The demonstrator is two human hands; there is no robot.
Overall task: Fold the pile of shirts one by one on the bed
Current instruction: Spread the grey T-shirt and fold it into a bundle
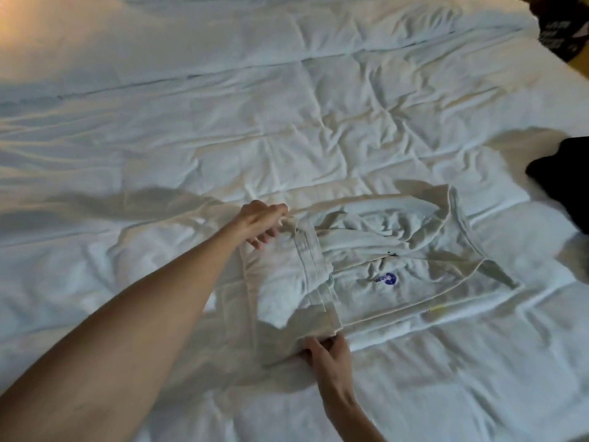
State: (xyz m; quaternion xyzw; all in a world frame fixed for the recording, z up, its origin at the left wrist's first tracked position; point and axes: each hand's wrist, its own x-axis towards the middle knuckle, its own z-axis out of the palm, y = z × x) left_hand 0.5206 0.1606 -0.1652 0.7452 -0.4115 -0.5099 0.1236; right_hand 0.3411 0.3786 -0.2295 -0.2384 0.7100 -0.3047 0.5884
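Bed (287, 90): both hands (264, 223) pinching white shirt (382, 266).

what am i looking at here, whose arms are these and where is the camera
There is no machine here. The one picture comes from a wide-angle camera worn on a person's head, looking forward and down, so the two bare arms are the wearer's own.

They reach over a bed covered in rumpled white bedding. On it lies a white shirt with a small blue logo, partly folded. The left hand pinches the far corner of the folded-over flap, and the right hand grips its near corner with curled fingers.

At the right edge lie dark clothes; more dark fabric shows in the top right corner, too blurred to identify.
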